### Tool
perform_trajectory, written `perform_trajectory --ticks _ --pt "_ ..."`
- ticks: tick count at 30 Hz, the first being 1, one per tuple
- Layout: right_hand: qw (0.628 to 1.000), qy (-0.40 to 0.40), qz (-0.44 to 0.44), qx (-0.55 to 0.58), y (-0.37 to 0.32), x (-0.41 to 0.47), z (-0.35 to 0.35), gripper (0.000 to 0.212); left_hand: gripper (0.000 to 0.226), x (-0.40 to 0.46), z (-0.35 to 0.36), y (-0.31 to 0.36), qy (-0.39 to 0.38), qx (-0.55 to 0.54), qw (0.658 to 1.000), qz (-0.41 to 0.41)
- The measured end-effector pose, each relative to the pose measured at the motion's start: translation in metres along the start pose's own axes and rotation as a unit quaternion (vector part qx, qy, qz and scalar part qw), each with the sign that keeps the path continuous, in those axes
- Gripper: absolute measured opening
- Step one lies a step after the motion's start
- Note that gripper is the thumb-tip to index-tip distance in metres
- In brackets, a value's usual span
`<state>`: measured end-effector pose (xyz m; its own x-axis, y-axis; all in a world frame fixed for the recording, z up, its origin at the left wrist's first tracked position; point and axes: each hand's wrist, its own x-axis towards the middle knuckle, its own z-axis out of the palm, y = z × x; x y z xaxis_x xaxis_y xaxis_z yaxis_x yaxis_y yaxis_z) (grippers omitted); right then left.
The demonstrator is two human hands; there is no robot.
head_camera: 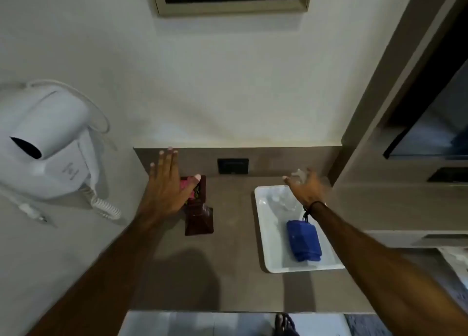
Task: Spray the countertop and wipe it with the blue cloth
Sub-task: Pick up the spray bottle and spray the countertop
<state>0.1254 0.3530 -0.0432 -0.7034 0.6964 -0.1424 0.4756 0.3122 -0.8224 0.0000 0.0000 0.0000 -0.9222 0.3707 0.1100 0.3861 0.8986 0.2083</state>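
Both arms reach over the brown bench (pixel 233 234); the left hand (pixel 166 183) is spread flat above a dark red vase (pixel 198 219); the right hand (pixel 305 187), fingers (pixel 287 179) splayed, is at a blurred clear spray bottle (pixel 283 198) on a white tray (pixel 268 247); a folded blue cloth (pixel 304 240) lies in the tray's near half; a white hairdryer (pixel 45 145) hangs on the left wall.

From my feed the countertop (pixel 235 247) looks like matt, stone-ish grey-brown laminate, pretty smooth; the tray (pixel 263 224) is glossy white, plastic or ceramic, can't tell; the blue cloth (pixel 304 240) looks soft and textured; the hair dryer (pixel 48 143) is smooth satin white plastic with a coiled plastic cord.
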Motion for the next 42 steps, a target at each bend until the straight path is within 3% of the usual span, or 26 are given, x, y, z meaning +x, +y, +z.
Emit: perform_trajectory --ticks 4,11,13,17,21,25,27,30,36,39,42 --pt "0.996 -0.014 0.037 0.084 0.014 0.016 0.012 0.059 0.113 -0.029 0.025 0.006 0.009 -0.025 0.994 -0.102" --pt "0.986 -0.031 0.081 0.141 0.038 0.047 0.034 0.049 0.103 -0.051 0.051 0.036 0.018 -0.135 0.954 -0.267" --pt "0.989 -0.046 0.067 0.124 0.033 0.055 0.036 0.032 0.104 -0.053 0.052 0.041 0.028 -0.155 0.945 -0.287" --pt "0.982 -0.144 0.036 0.113 0.016 0.062 0.044 0.018 0.104 -0.051 0.054 0.053 0.017 -0.17 0.938 -0.302" --pt "0.947 -0.3 -0.054 0.103 -0.011 0.035 0.069 0.025 0.098 -0.05 0.045 0.053 -0.007 -0.135 0.947 -0.291" --pt "0.885 -0.441 0.019 0.148 -0.026 0.003 0.1 0.022 0.101 -0.053 0.042 0.054 -0.036 -0.126 0.949 -0.288" --pt "0.874 -0.461 0.047 0.143 -0.03 -0.007 0.113 0.011 0.101 -0.053 0.043 0.055 -0.039 -0.133 0.946 -0.293" --pt "0.882 -0.454 0.053 0.113 -0.034 -0.017 0.126 0.026 0.102 -0.052 0.045 0.054 -0.042 -0.135 0.943 -0.3" --pt "0.9 -0.411 0.035 0.141 -0.04 -0.022 0.133 0.026 0.102 -0.051 0.044 0.054 -0.04 -0.145 0.942 -0.299" --pt "0.886 -0.425 0.04 0.181 -0.042 -0.022 0.133 0.034 0.1 -0.05 0.042 0.056 -0.038 -0.147 0.943 -0.297" --pt "0.868 -0.451 0.037 0.205 -0.04 -0.023 0.135 0.022 0.099 -0.05 0.041 0.057 -0.038 -0.151 0.943 -0.295"
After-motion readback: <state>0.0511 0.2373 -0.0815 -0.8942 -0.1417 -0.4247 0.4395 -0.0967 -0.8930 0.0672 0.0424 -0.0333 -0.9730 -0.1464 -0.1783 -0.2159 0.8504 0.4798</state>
